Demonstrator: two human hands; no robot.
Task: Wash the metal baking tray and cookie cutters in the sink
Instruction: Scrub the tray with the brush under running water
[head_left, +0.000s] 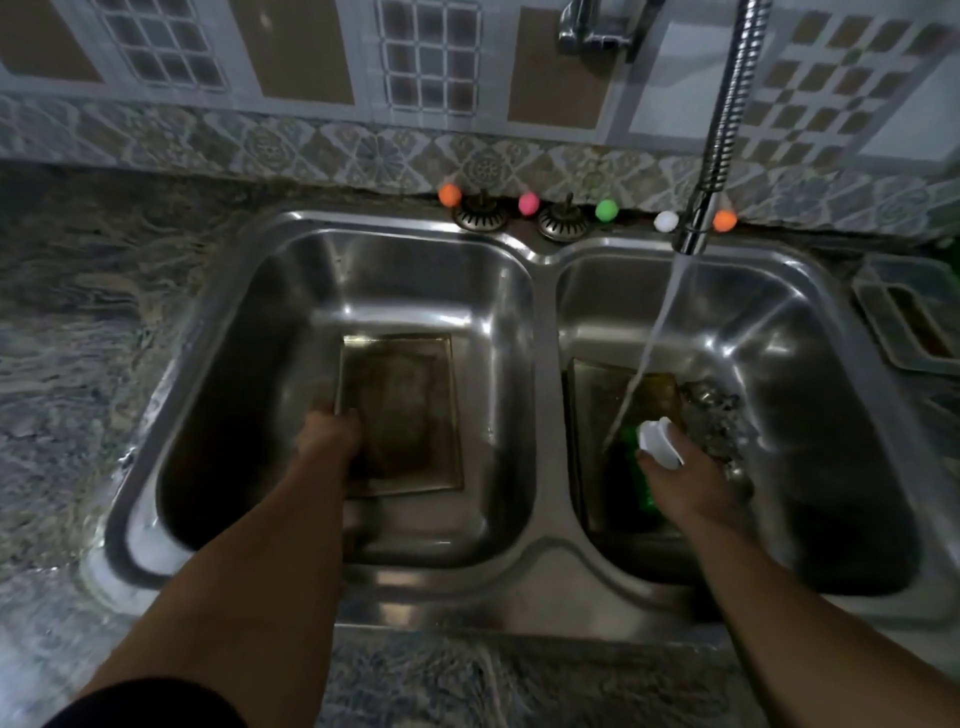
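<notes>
A stained metal baking tray lies flat in the left basin of the double steel sink. My left hand grips the tray's left edge. In the right basin a second tray lies under the running water. My right hand holds a green bottle with a white cap, tipped over that tray. A heap of metal cookie cutters sits just right of the stream, partly hidden by my hand.
The flexible chrome tap pours water into the right basin. Two drain strainers and several coloured balls line the sink's back rim. A plastic tray stands on the counter at right. Patterned stone counter lies to the left.
</notes>
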